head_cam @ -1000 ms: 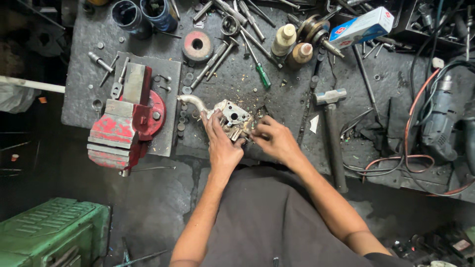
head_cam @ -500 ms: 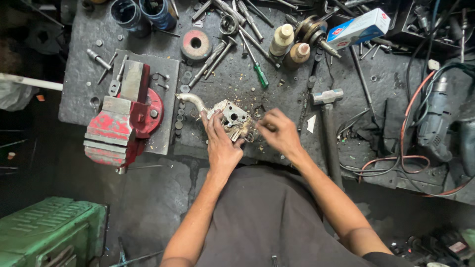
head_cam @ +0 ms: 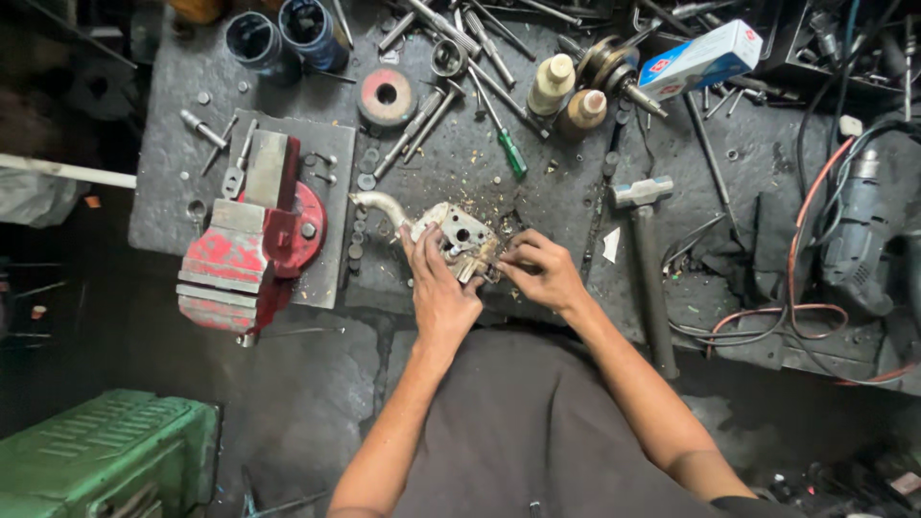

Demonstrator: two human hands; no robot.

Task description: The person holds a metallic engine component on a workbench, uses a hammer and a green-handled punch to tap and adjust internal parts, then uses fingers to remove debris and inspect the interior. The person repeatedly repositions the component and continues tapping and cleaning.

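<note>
A grey cast-metal part (head_cam: 459, 233) with round holes and a bent pipe stub (head_cam: 381, 204) rests on the dark workbench (head_cam: 460, 153). My left hand (head_cam: 439, 293) grips its near left side and holds it steady. My right hand (head_cam: 540, 273) pinches at its right edge with closed fingers, possibly on a small piece that is too small to make out. Metal shavings lie scattered around the part.
A red bench vise (head_cam: 247, 245) stands left of the part. A hammer (head_cam: 645, 254) lies to the right, a grey power drill (head_cam: 859, 230) with cables farther right. Behind are a green screwdriver (head_cam: 508, 149), wrenches, two bottles (head_cam: 566, 91), a white box (head_cam: 698, 59). A green crate (head_cam: 101, 451) sits lower left.
Both hands stay on the metal part with only slight finger shifts. The view has drifted a little.
</note>
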